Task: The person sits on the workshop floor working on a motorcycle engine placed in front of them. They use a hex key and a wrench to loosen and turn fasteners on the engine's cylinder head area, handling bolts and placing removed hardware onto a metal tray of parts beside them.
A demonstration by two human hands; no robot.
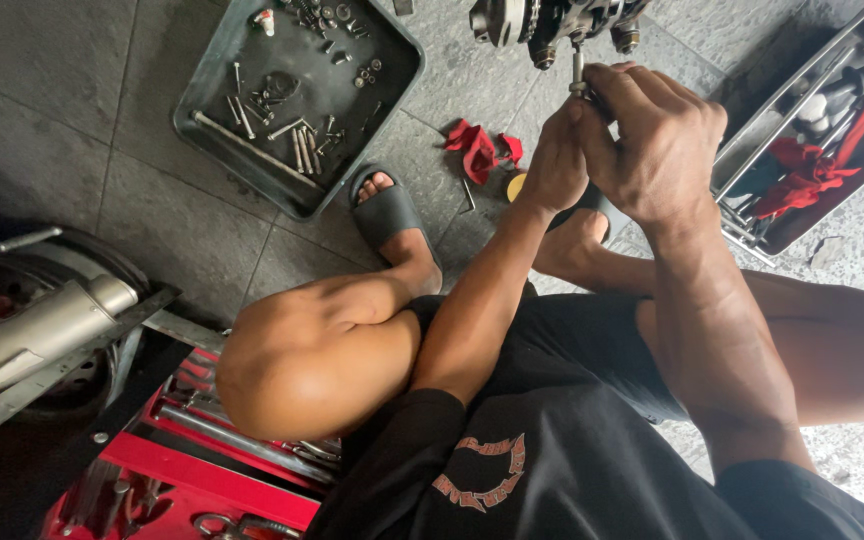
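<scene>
Far left of the hands, low down, a grey exhaust pipe lies over a wheel, and below it sits a red toolbox with wrenches in its trays. Up and left of the hands, well apart from them, a dark tray on the tiled floor holds loose bolts and small nuts. Between tray and hands a foot in a black sandal rests on the floor, and just left of the hands lies a crumpled red rag.

The left hand is closed, its grip wrapped around the lower part of a slim metal tool; how tightly it clamps cannot be told. The right hand touches the left, its fingers curled together over the tool's shaft from above and the right. The tool stands nearly upright between both grips, its tip rising out of them to meet the underside of an engine part at the top edge, just above the hands.

Right of the hands, near the right wrist, a metal basket holds tools and a red cloth.
</scene>
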